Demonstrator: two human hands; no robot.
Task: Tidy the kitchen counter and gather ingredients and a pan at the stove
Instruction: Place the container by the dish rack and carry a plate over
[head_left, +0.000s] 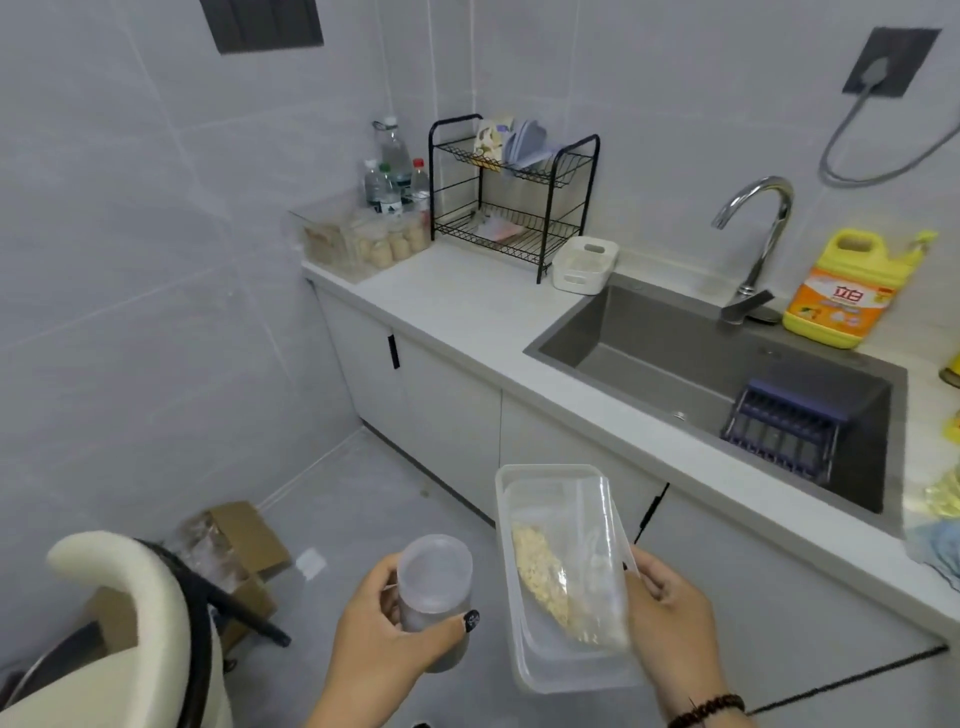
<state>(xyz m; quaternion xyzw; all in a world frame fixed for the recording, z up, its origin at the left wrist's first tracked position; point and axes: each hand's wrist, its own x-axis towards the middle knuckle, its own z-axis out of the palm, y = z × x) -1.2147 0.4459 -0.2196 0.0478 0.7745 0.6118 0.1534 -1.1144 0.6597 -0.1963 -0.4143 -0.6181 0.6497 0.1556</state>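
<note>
Two hands full: left hand (384, 639) fingers clamped round cup (435, 587); right hand (670, 623), at 3 o'clock, gripped clear container (561, 571).

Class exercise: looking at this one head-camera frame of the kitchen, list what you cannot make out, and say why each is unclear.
1. The stove and pan: none in the head view.
2. Contents of the frosted jar in the left hand: hidden by its cloudy wall.
3. The yellow items at the right edge: cut off by the frame.
4. Labels on the bottles in the corner: too small and blurred.
</note>
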